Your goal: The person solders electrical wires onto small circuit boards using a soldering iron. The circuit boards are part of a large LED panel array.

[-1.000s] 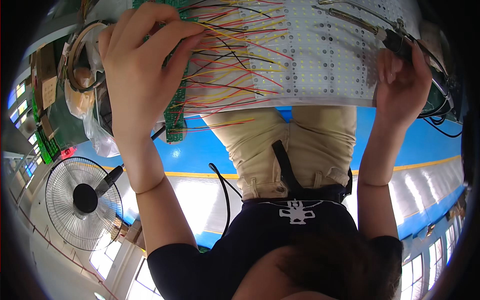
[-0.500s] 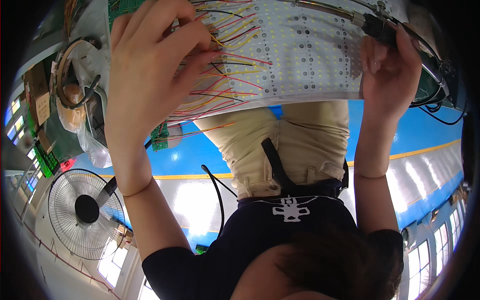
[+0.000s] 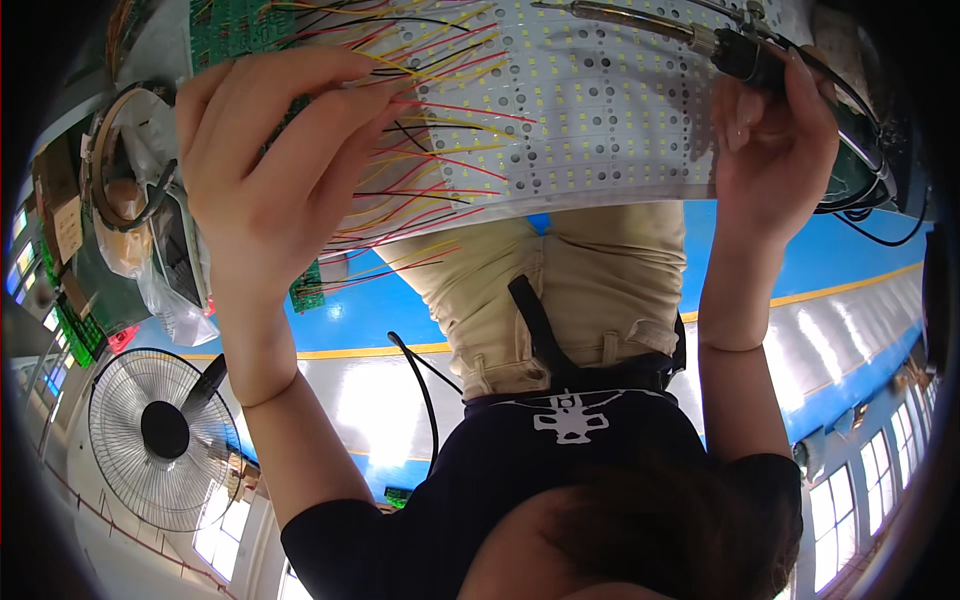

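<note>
While seemingly separating wires (image 3: 440, 105) with left grip (image 3: 270, 165) (pinch hidden, cannot tell) | clasping soldering iron (image 3: 703, 41) in right grip (image 3: 775, 165) | next: likely needing one wire isolated

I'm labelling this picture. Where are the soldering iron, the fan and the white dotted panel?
Soldering iron (image 3: 704, 41): head view, metal collar beside the black handle.
Fan (image 3: 165, 430): head view, dark central hub.
White dotted panel (image 3: 622, 130): head view, middle of its dotted face.
</note>
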Available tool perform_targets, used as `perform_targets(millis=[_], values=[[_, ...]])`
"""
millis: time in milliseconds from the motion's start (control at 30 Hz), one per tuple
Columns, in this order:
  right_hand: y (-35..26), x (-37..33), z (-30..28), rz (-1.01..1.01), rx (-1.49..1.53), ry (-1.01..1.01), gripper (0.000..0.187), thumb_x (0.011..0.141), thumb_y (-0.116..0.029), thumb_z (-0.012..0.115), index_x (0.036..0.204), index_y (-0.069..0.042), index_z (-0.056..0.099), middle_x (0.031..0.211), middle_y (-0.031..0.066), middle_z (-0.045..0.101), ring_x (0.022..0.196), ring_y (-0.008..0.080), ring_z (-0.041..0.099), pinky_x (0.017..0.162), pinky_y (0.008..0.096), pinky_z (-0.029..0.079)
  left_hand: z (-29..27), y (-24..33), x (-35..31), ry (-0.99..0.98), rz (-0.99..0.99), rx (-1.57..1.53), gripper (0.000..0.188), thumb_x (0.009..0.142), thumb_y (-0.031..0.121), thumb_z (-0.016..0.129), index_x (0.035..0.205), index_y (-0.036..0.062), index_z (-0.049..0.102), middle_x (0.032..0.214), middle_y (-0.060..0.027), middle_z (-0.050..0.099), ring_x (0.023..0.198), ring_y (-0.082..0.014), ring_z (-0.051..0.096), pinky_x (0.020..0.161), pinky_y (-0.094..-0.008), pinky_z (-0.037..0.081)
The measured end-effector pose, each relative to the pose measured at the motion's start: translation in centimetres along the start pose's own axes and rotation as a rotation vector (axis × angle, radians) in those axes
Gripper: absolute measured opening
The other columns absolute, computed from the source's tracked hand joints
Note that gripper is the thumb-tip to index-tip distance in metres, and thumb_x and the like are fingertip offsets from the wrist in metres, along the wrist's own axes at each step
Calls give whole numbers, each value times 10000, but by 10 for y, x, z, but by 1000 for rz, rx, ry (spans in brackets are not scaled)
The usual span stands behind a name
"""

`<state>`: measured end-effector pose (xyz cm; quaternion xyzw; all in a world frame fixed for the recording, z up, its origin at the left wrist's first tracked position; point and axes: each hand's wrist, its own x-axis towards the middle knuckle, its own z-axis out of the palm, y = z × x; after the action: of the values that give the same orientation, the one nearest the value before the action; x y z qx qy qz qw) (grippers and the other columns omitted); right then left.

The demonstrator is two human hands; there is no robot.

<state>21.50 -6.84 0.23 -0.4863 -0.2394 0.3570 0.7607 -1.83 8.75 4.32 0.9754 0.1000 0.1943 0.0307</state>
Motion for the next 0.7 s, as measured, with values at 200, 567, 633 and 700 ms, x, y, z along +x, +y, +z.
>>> perform_targets(millis=[200, 567, 633, 700], values=[[2, 1, -1, -3, 25, -29, 192, 918, -134, 367, 874, -12, 508, 535, 54, 435, 447, 143, 367, 461, 259, 303, -3, 7, -4, -59, -76, -109, 209, 597, 4, 745, 771, 86, 659, 861, -26, 643, 744, -160, 588, 689, -286, 417], [-3, -5, 9, 67, -157, 36, 125, 900, -150, 388, 850, -55, 451, 463, 35, 390, 352, 137, 335, 333, 258, 291, 0, 35, -12, -85, -186, -69, 239, 624, -40, 718, 831, 63, 654, 920, -51, 608, 832, -205, 590, 739, -324, 480], [-3, -5, 14, 81, -171, 109, 125, 900, -147, 385, 819, -65, 433, 464, 34, 390, 350, 138, 341, 329, 261, 293, 1, 41, -13, -121, -211, -62, 239, 641, -55, 713, 848, 51, 656, 942, -59, 592, 800, -187, 605, 773, -335, 484], [-3, -5, 15, 99, -194, 94, 174, 901, -166, 383, 761, -72, 424, 465, 28, 389, 344, 142, 337, 333, 268, 297, 7, 44, -18, -47, -264, -89, 235, 647, -56, 711, 851, 47, 658, 955, -66, 585, 779, -184, 609, 785, -338, 485]])
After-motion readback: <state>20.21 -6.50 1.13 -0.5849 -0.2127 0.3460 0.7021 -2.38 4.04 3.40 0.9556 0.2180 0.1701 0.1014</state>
